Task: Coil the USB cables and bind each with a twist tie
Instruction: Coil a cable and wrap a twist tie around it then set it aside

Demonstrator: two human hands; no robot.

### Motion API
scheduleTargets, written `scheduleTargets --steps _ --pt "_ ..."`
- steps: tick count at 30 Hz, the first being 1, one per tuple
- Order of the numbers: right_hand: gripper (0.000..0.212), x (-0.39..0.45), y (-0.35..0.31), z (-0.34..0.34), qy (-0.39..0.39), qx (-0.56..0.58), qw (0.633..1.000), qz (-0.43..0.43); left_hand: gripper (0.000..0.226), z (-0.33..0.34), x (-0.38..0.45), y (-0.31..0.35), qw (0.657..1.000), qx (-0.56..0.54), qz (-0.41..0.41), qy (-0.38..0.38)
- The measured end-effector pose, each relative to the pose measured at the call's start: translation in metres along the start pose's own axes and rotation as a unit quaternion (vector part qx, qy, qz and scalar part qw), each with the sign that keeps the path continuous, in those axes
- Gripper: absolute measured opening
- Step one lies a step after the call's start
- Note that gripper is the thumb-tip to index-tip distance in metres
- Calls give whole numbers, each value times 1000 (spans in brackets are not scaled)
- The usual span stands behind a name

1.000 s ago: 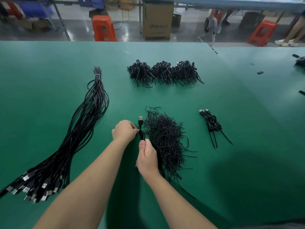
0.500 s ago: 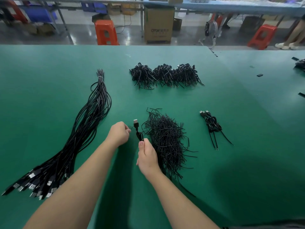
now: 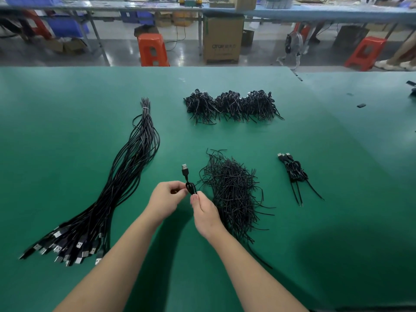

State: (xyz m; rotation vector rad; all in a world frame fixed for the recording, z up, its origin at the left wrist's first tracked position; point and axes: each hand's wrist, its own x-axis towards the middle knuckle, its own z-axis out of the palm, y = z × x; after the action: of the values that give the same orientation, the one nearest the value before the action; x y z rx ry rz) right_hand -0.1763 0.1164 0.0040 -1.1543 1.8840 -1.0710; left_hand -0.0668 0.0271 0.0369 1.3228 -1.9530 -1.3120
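- The left hand and the right hand meet over the green tabletop, just left of the loose pile of twist ties.
- Both hands pinch one coiled USB cable between thumb and fingertips; the small coil sits between them, and the USB plug stands upright above it.
- Compared with half a second ago, the left hand, then a closed fist set apart from the cable, now has its fingertips on the coil.
- The right hand keeps its pinch on the lower part of the coil; the plug stays pointed away from the person.
- Whether a twist tie is already on the coil cannot be told.
- The bundle of uncoiled cables lies unchanged on the left, its plugs fanned out toward the near edge.
- The finished coils lie to the right of the tie pile, well apart from the hands.
- Three dark heaps of bound cables lie in a row at the far side, as before.
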Motion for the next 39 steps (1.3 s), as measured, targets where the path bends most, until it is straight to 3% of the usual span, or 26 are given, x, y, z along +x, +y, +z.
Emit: scheduleTargets --steps 7,10,17,21,25,29,34,36,39 --pt "26 4 1 -1 5 17 1000 17 9 2 -6 -5 994 101 39 7" --pt "34 4 -1 -2 -2 17 1000 21 7 -1 -6 -6 992 118 45 1" --pt "28 3 2 0 5 9 1000 3 21 1 -11 -10 983 172 63 -27" --pt "31 4 2 0 11 10 1000 5 7 6 -15 -12 971 226 84 6" --pt "31 4 3 0 8 27 1000 11 6 2 -22 -11 936 326 129 31" --pt "33 5 4 2 9 10 1000 4 2 -1 -22 -12 863 369 321 125" --pt "30 6 3 3 -17 19 999 20 16 -3 -16 -6 802 393 439 98" --pt "30 6 3 2 -20 17 1000 17 19 -3 -13 -5 808 398 427 78" --pt "30 4 2 2 -19 9 1000 0 14 -5 -12 -4 868 349 347 70"
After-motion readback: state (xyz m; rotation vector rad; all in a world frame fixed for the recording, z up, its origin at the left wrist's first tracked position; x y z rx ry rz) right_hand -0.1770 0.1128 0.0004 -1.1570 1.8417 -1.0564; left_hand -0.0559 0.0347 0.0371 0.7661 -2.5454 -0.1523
